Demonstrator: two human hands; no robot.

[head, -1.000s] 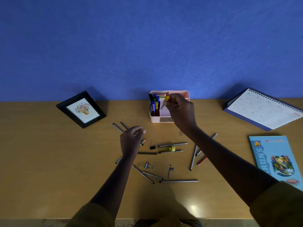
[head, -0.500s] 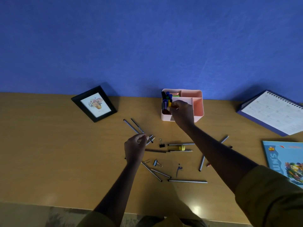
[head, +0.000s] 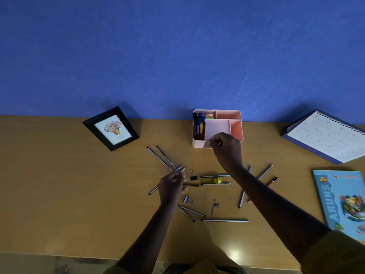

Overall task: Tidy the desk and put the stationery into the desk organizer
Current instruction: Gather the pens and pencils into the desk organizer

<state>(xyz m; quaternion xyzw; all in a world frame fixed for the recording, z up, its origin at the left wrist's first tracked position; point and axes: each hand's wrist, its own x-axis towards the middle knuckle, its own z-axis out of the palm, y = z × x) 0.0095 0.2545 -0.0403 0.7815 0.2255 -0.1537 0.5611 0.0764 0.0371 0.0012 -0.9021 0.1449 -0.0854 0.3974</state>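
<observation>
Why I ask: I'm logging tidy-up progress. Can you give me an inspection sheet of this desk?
Surface: wooden desk, dimly lit.
Job's things: pink organizer holds markers in its left compartment; pencils lie scattered loose.
Clutter: binder clips, yellow-capped tube among them.
Hands: left hand curled over one pencil, grip unclear; right hand curled at the organizer's front, nothing seen in it.
Cables: nothing seen.
Surroundings: blue wall, photo frame, desk calendar, book.

view: just one head cam, wide-angle
facing: forward and down across the counter (head: 59, 194) to the blue wall (head: 177, 56)
closeness: near, counter's front edge sits at the bottom
</observation>
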